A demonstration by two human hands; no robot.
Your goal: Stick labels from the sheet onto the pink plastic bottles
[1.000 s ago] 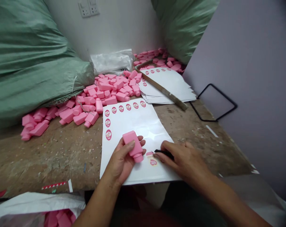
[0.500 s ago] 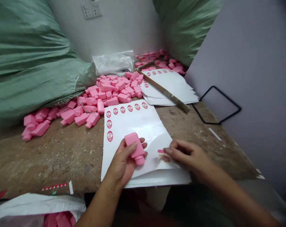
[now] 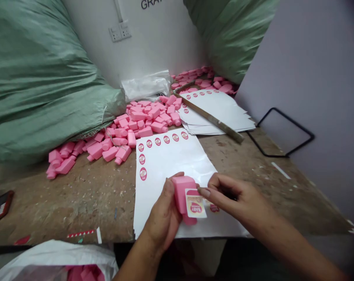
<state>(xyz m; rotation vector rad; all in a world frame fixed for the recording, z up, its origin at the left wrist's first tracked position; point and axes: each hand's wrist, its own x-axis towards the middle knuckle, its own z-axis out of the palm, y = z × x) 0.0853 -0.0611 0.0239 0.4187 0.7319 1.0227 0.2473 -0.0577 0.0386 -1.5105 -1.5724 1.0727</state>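
Observation:
My left hand (image 3: 165,214) is closed round a pink plastic bottle (image 3: 180,195), its neck pointing down toward me. Between the thumb and finger of my right hand (image 3: 228,193) is the upper edge of a sticker (image 3: 195,207), a white-edged label with a pink oval reading "BABY". The sticker hangs in front of the bottle's face; whether it touches the bottle I cannot tell. Below both hands lies a sheet of stickers (image 3: 168,164), with oval labels along its far and left edges and part of another label showing beside my right fingers.
Pink bottles (image 3: 138,117) are heaped at the back, beside a large green sack (image 3: 48,89). A metal bar (image 3: 212,119) lies over more sticker sheets (image 3: 226,107). A black wire frame (image 3: 282,134) leans at right. A white bag (image 3: 48,257) of bottles sits front left; a phone (image 3: 1,207) lies left.
My right hand has lifted the sticker off the sheet area and brought it left to the bottle. My left hand has turned the bottle more upright. The view has shifted slightly left.

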